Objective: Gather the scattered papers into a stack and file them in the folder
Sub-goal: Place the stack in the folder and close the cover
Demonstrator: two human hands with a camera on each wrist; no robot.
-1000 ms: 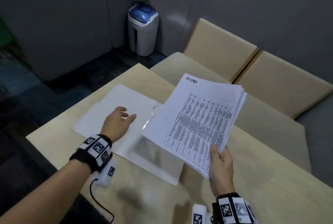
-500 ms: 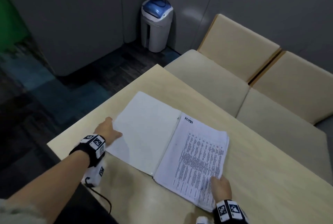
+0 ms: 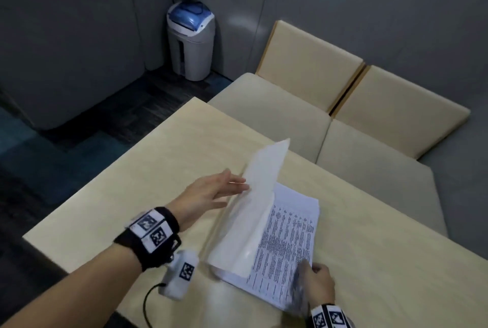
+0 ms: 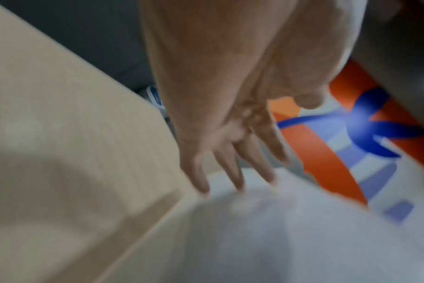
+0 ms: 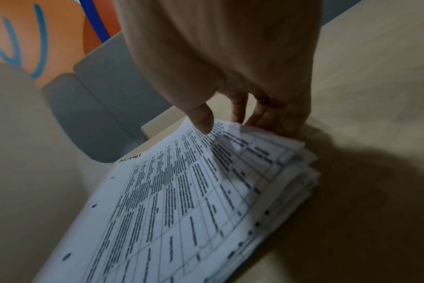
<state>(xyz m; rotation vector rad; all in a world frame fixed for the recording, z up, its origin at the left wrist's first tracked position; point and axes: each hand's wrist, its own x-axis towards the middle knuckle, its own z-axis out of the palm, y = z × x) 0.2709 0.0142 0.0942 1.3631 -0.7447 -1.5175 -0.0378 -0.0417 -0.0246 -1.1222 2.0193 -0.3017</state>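
The stack of printed papers lies on the right half of a white folder on the wooden table. The folder's cover stands raised and leans over the stack's left side. My left hand pushes the cover's outer face with straight fingers; the cover is a blurred white sheet in the left wrist view. My right hand holds the stack's near right corner. There the thumb lies on the top sheet of the stack and the fingers curl at the fanned edge.
A grey waste bin with a blue lid stands in the far corner. Beige bench cushions run along the table's far side. The table's left edge drops to dark floor.
The folder cover lay flat to the left half a second ago; my left hand has swung it up and rightward over the papers. The stack went from held in the air to lying in the folder.
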